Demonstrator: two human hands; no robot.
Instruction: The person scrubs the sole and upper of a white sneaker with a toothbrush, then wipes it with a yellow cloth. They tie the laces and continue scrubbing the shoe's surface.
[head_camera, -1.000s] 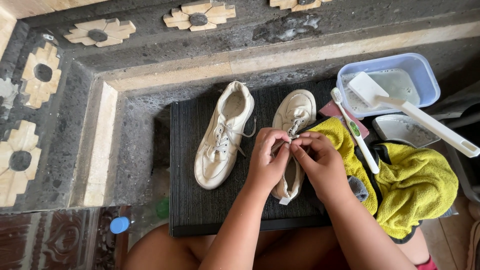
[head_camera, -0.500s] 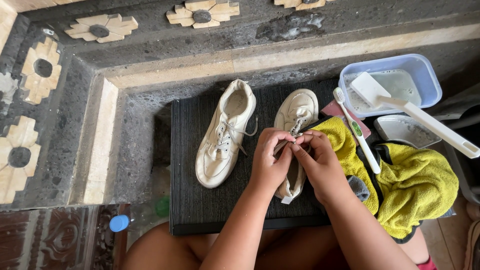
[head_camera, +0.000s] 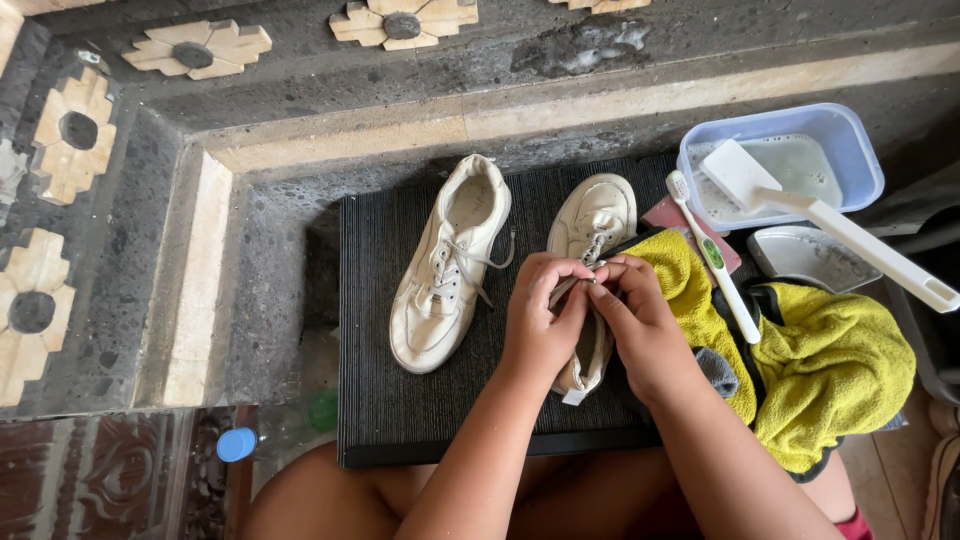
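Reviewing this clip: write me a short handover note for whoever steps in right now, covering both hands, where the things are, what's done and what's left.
Left hand and right hand: both pinch the lace of the right-hand shoe, fingers closed, meeting over the shoe.
Things: both shoes sit on the black mat; the left-hand shoe lies untouched and laced. A toothbrush rests on the yellow towel; a white scrub brush lies across the blue tub of cloudy water.
Done: cannot tell how much lace is out.
Left: likely the rest of the lace; no brush is in hand.
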